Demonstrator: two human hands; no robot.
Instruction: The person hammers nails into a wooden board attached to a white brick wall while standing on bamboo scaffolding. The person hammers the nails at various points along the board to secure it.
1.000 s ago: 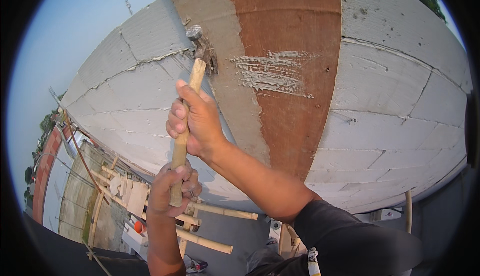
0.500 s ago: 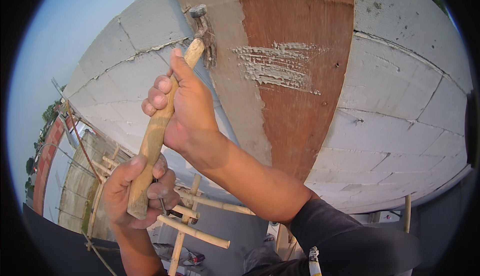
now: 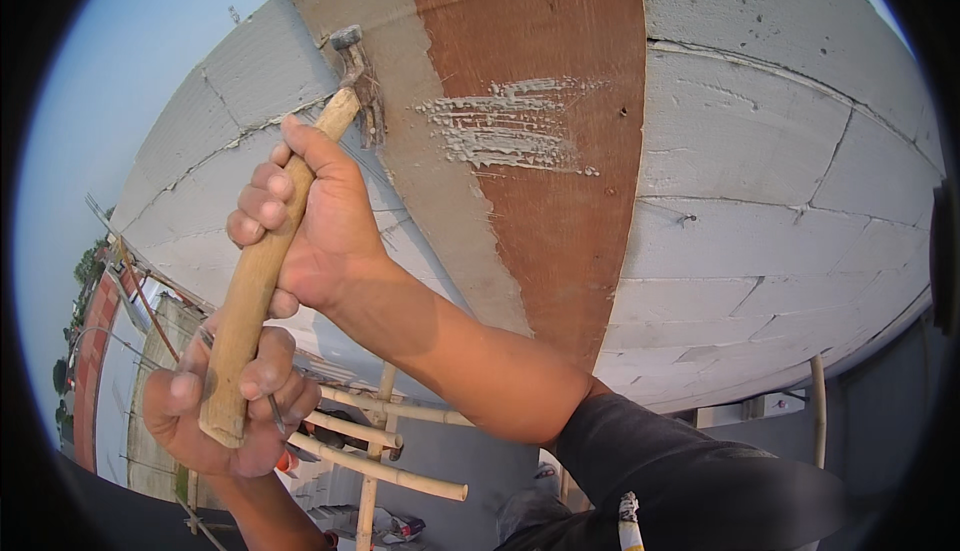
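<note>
The right hand (image 3: 328, 213) wraps a pale-wood-handled metal hammer (image 3: 258, 286) before a brown, grey-smeared board (image 3: 545, 241); claw contact is unclear. The half-curled left hand (image 3: 256, 449), behind the handle's end, holds a partly hidden, thin dark rod (image 3: 276, 413).

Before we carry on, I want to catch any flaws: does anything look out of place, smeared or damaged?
Two things. A rough, ridged mortar-like smear runs onto the brown board, unlike the smoother grey coat to its left. A small nail-like piece also juts from the pale block wall right of the board.
</note>
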